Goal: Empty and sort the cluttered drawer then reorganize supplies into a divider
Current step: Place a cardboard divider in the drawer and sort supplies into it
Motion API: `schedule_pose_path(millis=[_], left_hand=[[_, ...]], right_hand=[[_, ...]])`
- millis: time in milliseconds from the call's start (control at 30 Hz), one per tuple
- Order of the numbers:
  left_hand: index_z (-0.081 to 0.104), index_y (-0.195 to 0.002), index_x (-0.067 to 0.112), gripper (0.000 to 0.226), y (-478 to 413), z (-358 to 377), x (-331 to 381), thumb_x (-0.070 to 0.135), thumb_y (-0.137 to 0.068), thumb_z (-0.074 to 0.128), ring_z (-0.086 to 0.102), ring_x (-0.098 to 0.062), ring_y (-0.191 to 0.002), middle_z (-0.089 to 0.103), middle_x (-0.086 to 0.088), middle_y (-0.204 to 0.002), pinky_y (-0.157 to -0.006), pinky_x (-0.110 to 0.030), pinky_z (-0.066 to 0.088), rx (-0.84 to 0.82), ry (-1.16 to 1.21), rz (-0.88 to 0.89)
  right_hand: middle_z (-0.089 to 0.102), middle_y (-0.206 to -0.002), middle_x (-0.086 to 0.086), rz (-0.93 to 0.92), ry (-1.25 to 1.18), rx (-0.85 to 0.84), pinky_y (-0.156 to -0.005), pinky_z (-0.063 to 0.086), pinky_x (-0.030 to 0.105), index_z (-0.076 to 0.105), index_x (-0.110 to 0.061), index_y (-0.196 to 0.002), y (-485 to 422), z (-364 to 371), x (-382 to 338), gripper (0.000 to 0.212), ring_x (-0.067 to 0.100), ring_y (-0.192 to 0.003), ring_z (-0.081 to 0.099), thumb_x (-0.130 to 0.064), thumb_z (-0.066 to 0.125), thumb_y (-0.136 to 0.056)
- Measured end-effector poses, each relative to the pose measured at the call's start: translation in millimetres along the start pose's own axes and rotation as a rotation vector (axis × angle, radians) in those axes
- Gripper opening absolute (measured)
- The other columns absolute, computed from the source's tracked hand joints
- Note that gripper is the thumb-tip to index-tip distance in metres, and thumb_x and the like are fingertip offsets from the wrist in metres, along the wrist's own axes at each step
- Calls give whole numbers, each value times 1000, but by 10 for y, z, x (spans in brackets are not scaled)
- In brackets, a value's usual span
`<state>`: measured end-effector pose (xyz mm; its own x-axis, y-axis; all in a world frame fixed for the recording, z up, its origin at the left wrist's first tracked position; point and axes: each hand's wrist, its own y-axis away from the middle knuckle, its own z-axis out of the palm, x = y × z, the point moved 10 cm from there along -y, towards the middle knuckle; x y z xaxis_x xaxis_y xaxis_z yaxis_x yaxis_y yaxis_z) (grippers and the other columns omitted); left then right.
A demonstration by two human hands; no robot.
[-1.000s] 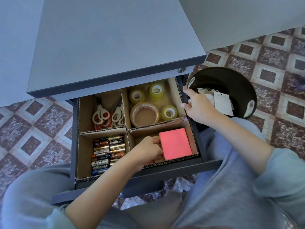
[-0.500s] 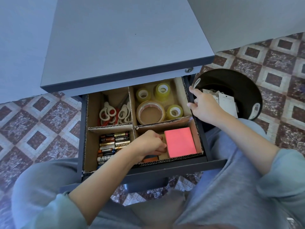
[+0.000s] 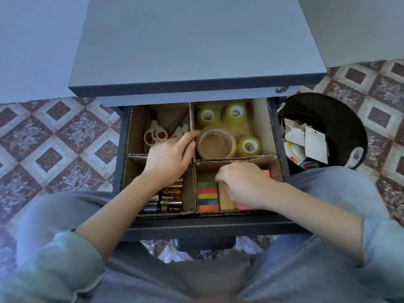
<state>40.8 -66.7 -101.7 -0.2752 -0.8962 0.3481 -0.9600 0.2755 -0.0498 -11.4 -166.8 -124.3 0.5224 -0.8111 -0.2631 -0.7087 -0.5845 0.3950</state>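
The brown cardboard divider (image 3: 262,127) sits inside the open dark-grey drawer (image 3: 207,224) and splits it into four compartments. The right hand (image 3: 242,184) is down in the compartment at 4 o'clock. Its fingers are curled under over a pink sticky-note pad (image 3: 265,173), of which only a far corner and a near edge show; whether the fingers pinch anything cannot be told. Just beside that hand, at its 9 o'clock, lies a sticky-note pad striped in green, red, yellow, blue and orange (image 3: 208,196).

The left hand (image 3: 170,154) lies over the crossing of the divider walls, its fingers loosely stretched and a little spread. The fingertips reach the middle wall next to a large clear tape roll with a brown core (image 3: 231,145).

That roll shares the 1 o'clock compartment with three small yellowish tape rolls (image 3: 235,121). At 11 o'clock are cream-handled scissors (image 3: 154,134), partly hidden by the left hand. At 8 o'clock, under the left wrist, is a row of cylindrical batteries (image 3: 171,201).

A flat grey desk top (image 3: 192,40) overhangs the drawer at 12 o'clock. At 3 o'clock a round black bin (image 3: 341,119) holds white paper scraps (image 3: 314,143). Around everything runs a brown-and-cream patterned tile floor (image 3: 65,132).
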Motion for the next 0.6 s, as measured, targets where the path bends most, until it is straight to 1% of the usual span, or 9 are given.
schedule_pose_path(millis=[33, 67, 133, 267, 433, 600], left_hand=[[50, -131, 21, 54, -4, 1, 1, 42, -94, 17, 50, -17, -53, 57, 1, -68, -43, -19, 29, 6, -18, 12], [51, -130, 21, 56, -5, -4, -3, 43, -93, 15, 43, -14, -47, 53, 3, -61, -41, -17, 22, 19, -29, 16], [53, -127, 19, 53, -3, 3, -8, 40, -93, 17, 39, -14, -43, 52, 1, -56, -40, -16, 17, 45, -50, 30], [55, -123, 16, 48, -14, 48, -10, 36, -95, 22, 45, -18, -39, 53, -2, -52, -39, -14, 21, 43, -61, 48], [58, -117, 14, 40, -23, 53, 29, 31, -94, 29, 42, -17, -34, 48, 1, -45, -39, -11, 14, 22, -77, 75], [58, -118, 14, 42, -14, 41, 25, 31, -95, 27, 41, -16, -35, 49, 1, -46, -38, -13, 17, 40, -55, 62]], right_hand=[[66, -107, 3, -6, 68, -24, -76, 51, 36, 66, -15, -108, -69, 34, -17, 33, 26, -100, 60, -1, 50, -83], [66, -105, 4, -20, 122, -53, -73, 51, 35, 65, -15, -107, -129, 67, -40, 34, 27, -98, 61, 1, 49, -81], [66, -103, 7, -43, 203, -99, -69, 48, 35, 63, -13, -107, -211, 125, -79, 31, 29, -95, 61, 1, 48, -84], [65, -106, 10, -22, 259, -92, -64, 38, 32, 48, -9, -124, -268, 152, -69, 37, 31, -98, 61, 0, 43, -89], [66, -102, 11, -19, 289, -100, -61, 37, 31, 50, -6, -118, -241, 147, -44, 34, 31, -94, 62, 4, 42, -87], [66, -100, 11, -40, 267, -97, -60, 38, 31, 52, -7, -117, -233, 139, -42, 34, 30, -92, 62, 4, 42, -87]])
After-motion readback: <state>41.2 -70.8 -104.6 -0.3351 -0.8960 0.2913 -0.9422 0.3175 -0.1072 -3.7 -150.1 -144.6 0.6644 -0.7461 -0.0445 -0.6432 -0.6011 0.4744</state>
